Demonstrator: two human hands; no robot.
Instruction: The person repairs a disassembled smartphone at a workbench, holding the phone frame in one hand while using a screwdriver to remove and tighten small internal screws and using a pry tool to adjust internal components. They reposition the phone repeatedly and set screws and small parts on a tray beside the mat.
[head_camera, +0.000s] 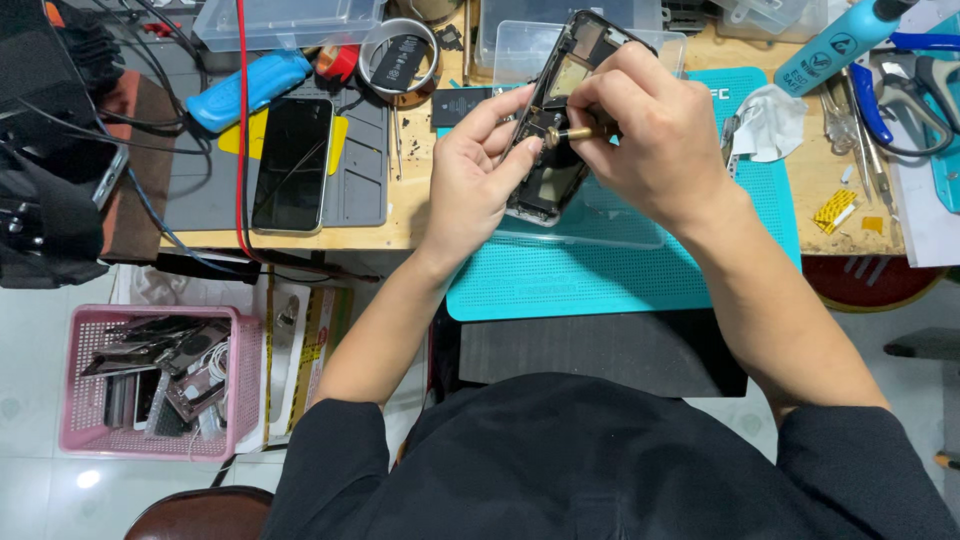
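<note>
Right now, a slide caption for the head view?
Left hand steadies an opened phone frame while right hand applies a brass-tipped tool.

Glossy white tile floor (30, 400), wooden workbench (420, 200) above, pink basket (75, 400) below, brown stool (200, 515) at bottom edge.

Opened phone housing and brass-tipped screwdriver above the teal mat

The phone housing (560, 120), dark-framed and stripped open (inner plates exposed), is held tilted, top end away, over the teal mat (600, 270). The screwdriver (568, 133), brass-coloured at its tip, is laid across the housing's middle, tip touching the interior.
</note>
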